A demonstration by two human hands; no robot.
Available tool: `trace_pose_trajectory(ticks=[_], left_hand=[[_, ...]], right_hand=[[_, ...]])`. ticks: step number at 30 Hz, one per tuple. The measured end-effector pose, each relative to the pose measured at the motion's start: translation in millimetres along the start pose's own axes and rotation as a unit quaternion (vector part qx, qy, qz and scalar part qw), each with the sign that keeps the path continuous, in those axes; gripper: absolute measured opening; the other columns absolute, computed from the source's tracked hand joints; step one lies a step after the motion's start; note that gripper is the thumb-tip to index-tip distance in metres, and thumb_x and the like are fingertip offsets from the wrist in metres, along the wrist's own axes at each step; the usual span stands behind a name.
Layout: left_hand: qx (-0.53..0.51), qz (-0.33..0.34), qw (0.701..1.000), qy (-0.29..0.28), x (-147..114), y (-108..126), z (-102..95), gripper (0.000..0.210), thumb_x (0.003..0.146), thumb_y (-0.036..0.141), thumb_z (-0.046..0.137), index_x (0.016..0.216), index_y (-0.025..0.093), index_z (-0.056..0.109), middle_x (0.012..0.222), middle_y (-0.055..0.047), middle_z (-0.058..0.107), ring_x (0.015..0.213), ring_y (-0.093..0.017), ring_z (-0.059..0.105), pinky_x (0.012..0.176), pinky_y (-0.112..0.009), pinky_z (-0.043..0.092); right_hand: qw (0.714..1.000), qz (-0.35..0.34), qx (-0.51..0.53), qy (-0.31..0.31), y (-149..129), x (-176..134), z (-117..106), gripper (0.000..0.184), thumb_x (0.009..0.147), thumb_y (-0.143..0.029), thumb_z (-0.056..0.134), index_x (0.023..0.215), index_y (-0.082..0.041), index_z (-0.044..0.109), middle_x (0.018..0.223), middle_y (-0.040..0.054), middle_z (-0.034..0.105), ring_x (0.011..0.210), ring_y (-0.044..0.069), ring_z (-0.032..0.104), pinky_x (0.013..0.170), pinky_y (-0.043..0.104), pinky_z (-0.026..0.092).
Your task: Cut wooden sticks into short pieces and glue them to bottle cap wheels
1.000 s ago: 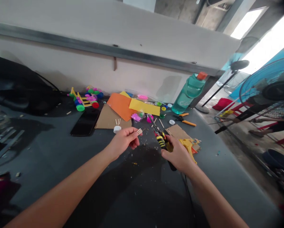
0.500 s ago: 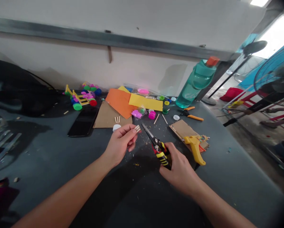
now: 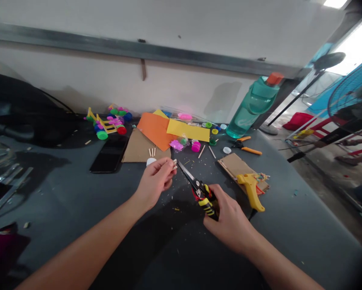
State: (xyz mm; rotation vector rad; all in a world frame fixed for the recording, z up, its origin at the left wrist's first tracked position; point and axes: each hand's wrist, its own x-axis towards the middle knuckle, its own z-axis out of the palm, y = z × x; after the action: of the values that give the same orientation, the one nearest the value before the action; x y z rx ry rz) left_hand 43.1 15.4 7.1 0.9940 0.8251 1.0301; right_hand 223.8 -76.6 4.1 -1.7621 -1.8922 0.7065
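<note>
My left hand (image 3: pixel 157 180) pinches a few short wooden sticks (image 3: pixel 175 164) between thumb and fingers, their pale ends poking out. In my right hand (image 3: pixel 229 209) is a pair of shears (image 3: pixel 199 189) with black and yellow handles, gripped around the handles. The pointed blades reach up and left, their tips right beside the stick ends; whether they touch, I cannot tell. Several cut stick pieces (image 3: pixel 152 152) lie on a brown cardboard sheet (image 3: pixel 132 151) beyond my left hand. A white bottle cap (image 3: pixel 151 161) is partly hidden behind that hand.
A yellow glue gun (image 3: pixel 252 191) rests on cardboard at the right, near orange-handled pliers (image 3: pixel 247 149). A teal bottle (image 3: pixel 249 108) stands at the back. Orange paper (image 3: pixel 157 131), coloured caps, a phone (image 3: pixel 108 155) and a small wheeled toy (image 3: pixel 107 125) lie at the back left and middle.
The shears' tips have come closer to the sticks in my left hand, now beside their ends. The whole view has shifted slightly. Both hands keep their grips.
</note>
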Motion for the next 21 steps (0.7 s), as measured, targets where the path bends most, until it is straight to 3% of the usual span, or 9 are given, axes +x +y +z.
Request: trace_pose_trajectory(ticks=[9, 21], left_hand=[[-0.004, -0.008, 1.0, 0.012, 0.3, 1.4, -1.4, 0.024, 0.075, 0.028, 0.058, 0.057, 0.017, 0.048, 0.051, 0.004, 0.036, 0.04, -0.003, 0.019, 0.036, -0.019, 0.012], [0.02, 0.027, 0.999, -0.032, 1.1, -0.6, -5.6, 0.023, 0.079, 0.031, 0.057, 0.061, 0.017, 0.052, 0.05, 0.006, 0.027, 0.04, -0.005, 0.02, 0.038, -0.02, 0.014]], right_hand=[[1.0, -0.006, -0.006, -0.002, -0.3, -0.8, -0.5, 0.04, 0.059, -0.013, 0.047, 0.098, -0.02, 0.044, 0.08, 0.0009, 0.054, 0.068, 0.016, 0.051, 0.061, 0.025, 0.036], [1.0, 0.004, -0.019, -0.012, -0.3, -1.2, 0.2, 0.042, 0.059, -0.014, 0.047, 0.101, -0.019, 0.043, 0.077, 0.0001, 0.053, 0.065, 0.015, 0.05, 0.06, 0.025, 0.035]])
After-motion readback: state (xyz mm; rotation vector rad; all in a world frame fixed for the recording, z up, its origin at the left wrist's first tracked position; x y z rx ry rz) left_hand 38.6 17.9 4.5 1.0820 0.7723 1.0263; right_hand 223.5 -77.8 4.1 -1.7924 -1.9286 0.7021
